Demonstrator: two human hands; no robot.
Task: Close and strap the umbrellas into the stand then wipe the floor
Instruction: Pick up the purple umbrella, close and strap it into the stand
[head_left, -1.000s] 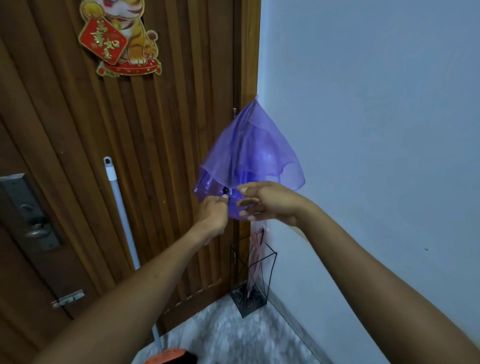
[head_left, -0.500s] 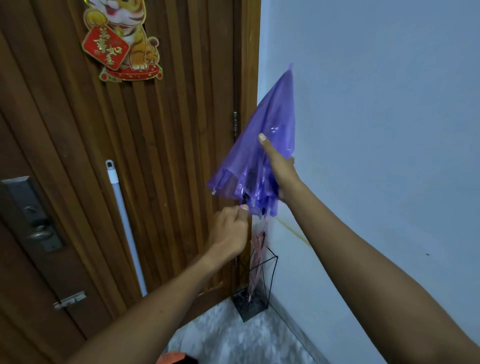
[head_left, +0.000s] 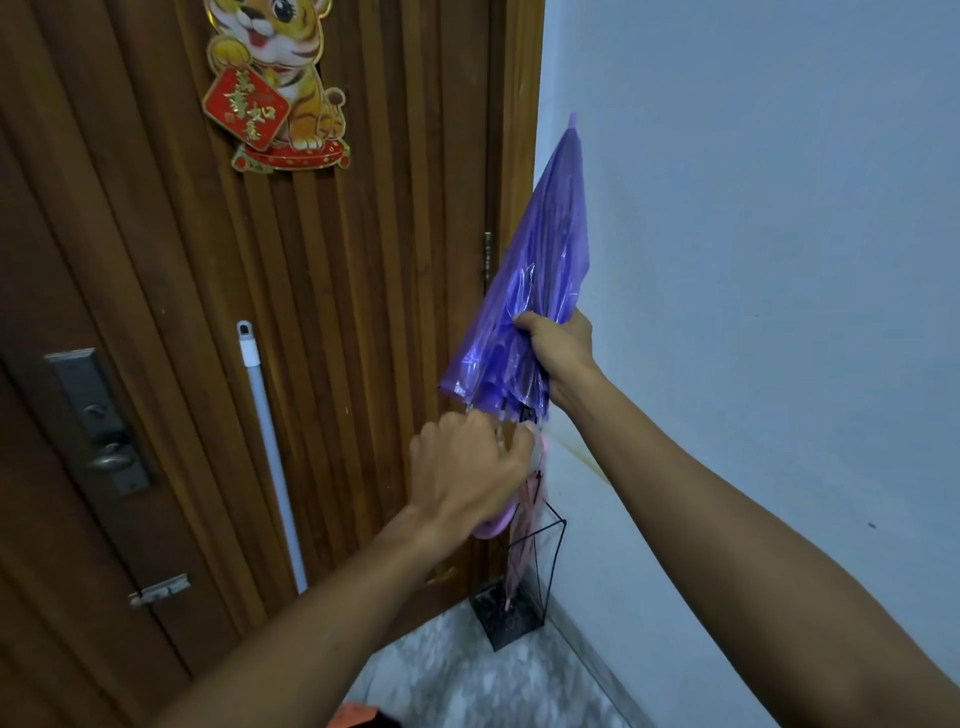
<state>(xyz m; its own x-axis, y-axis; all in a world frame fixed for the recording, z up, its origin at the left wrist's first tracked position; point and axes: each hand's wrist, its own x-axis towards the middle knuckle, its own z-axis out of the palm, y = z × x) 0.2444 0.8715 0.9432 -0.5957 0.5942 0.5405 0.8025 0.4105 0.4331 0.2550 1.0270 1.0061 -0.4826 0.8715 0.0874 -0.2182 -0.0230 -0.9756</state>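
A translucent purple umbrella (head_left: 540, 280) is folded and held tip up in front of the door corner. My right hand (head_left: 561, 353) grips its bunched canopy near the lower rim. My left hand (head_left: 467, 473) is closed around the umbrella's shaft and curved handle just under the canopy. Below them a black wire umbrella stand (head_left: 519, 587) sits on the floor in the corner, with a closed pink umbrella (head_left: 522, 545) standing in it.
A ribbed wooden door (head_left: 363, 260) with a metal lock plate (head_left: 98, 421) fills the left. A white mop pole (head_left: 270, 457) leans on it. A plain wall (head_left: 753, 260) is on the right, speckled floor (head_left: 467, 675) below, something orange (head_left: 358, 717) at the bottom edge.
The purple canopy has gone from loose and flared to gathered into a narrow cone. My right hand slid up then back down around the fabric; my left hand dropped onto the handle.
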